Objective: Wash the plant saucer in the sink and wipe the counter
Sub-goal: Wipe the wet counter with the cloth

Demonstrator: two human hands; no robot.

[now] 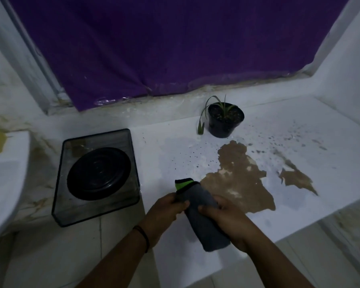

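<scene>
Where the white counter (299, 163) meets the lower middle of the view, both hands hold a rolled grey cloth (206, 221) w/ a black-and-green end; left hand (164, 213) curled round its upper part, thumb on top; right hand (227, 221) wrapped round the middle from the other side, fingers closed on the fabric. Cloth hangs just above the counter edge, lower end free. Black band on left wrist (142, 239). Item: plant saucer (99, 173), black, round, concentric ridges, lying inside a clear rectangular tray (71, 215) on the marbled surface left of the counter, well apart from the hands. Item: brown muddy puddle (241, 179) on counter, just beyond the cloth's tip; smaller brown patch (295, 179) to its right; dark specks scattered across the surface behind both. Item: black plant pot (224, 119) w/ a thin green plant, upright, at the back of the counter, near the puddle's far end, not touching it. Item: white sink (6, 183), partly in view at far left, beside the tray. Backdrop: purple curtain (164, 42) over the window ledge
</scene>
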